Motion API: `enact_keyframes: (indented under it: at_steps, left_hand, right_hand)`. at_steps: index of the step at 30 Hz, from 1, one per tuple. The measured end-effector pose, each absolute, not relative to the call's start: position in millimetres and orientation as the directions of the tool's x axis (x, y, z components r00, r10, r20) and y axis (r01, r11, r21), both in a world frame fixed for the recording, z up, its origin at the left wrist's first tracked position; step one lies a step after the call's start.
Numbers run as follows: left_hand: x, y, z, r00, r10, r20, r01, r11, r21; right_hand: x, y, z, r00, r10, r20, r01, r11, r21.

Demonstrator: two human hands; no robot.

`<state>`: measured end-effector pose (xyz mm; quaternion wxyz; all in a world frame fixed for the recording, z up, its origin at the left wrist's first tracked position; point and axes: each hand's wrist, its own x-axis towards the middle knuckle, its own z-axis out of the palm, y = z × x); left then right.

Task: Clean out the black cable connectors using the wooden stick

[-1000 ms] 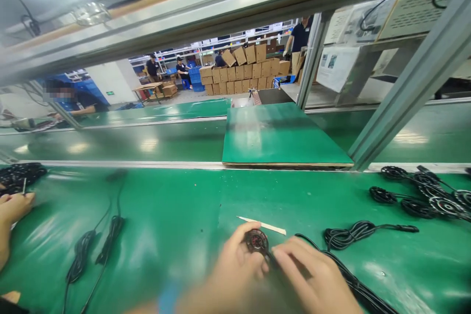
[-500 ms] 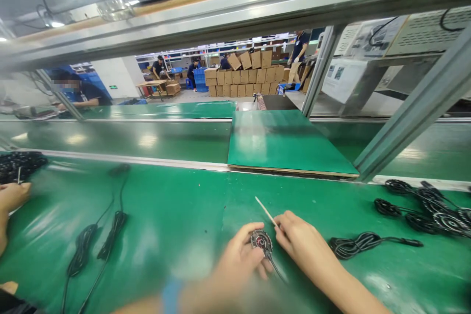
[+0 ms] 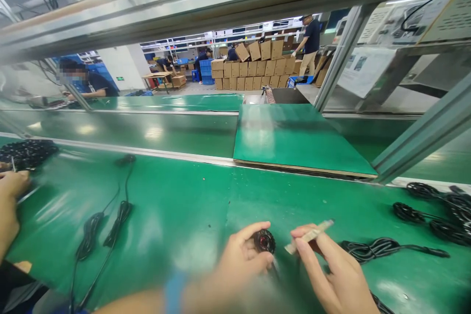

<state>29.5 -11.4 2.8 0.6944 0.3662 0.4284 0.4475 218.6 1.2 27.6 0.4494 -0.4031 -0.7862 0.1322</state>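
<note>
My left hand [image 3: 235, 267] grips a small round black part with a red centre [image 3: 264, 241] just above the green belt [image 3: 176, 216]. To its right, my right hand [image 3: 333, 272] pinches a thin pale stick [image 3: 309, 236], held tilted with one end pointing toward the round part. The stick and the part are a short gap apart. A black cable trails from the part under my right hand.
A coiled black cable [image 3: 382, 248] lies right of my right hand, more coils [image 3: 434, 208] at the far right. Two cable bundles [image 3: 105, 225] lie at left. A co-worker's hand [image 3: 9, 203] works beside a black pile [image 3: 27, 153]. A raised green board [image 3: 294, 140] sits behind.
My right hand picked the pale stick up off the belt and lifted it beside the round part. The left hand kept hold of the part.
</note>
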Motion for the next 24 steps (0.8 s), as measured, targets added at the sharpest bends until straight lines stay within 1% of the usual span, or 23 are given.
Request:
enact_keyframes:
  at_steps: [3,5,6,7,9,11,15,17,20,24]
  left_hand:
    - [29,-12,4,0.223,0.94,-0.257,-0.318,0.319,0.893]
    - [28,-12,7,0.211,0.942,-0.261,-0.321,0.319,0.892]
    - [28,-11,9,0.206,0.942,-0.264,-0.319,0.32,0.892]
    - [28,-11,11,0.204,0.942,-0.266,-0.316,0.32,0.893]
    - [27,-10,13,0.209,0.941,-0.265,-0.306,0.321,0.897]
    - [27,-10,15,0.219,0.939,-0.265,-0.295,0.322,0.9]
    - [28,-13,13,0.222,0.937,-0.269,-0.275,0.325,0.905]
    - [29,-14,12,0.229,0.934,-0.276,-0.252,0.33,0.91]
    - [31,-15,12,0.237,0.941,-0.24,-0.205,0.29,0.935]
    - [29,-19,15,0.277,0.947,-0.163,-0.126,0.204,0.971]
  right_hand:
    - [228,4,33,-0.418,0.743,0.523,0.559,0.664,-0.496]
    - [232,6,36,-0.469,0.724,0.506,0.564,0.686,-0.459]
    - [233,6,37,-0.463,0.729,0.505,0.561,0.681,-0.471]
    - [233,7,38,-0.433,0.745,0.508,0.549,0.664,-0.508]
    - [231,6,39,-0.349,0.79,0.504,0.492,0.612,-0.619]
    - [228,3,38,-0.281,0.821,0.498,0.41,0.571,-0.711]
    - [220,-1,30,-0.195,0.845,0.498,0.203,0.531,-0.823]
    - [217,-3,27,-0.176,0.859,0.48,0.154,0.506,-0.849]
    - [213,-4,27,-0.188,0.863,0.469,0.19,0.501,-0.844]
    - [208,-6,31,-0.221,0.834,0.505,0.234,0.548,-0.803]
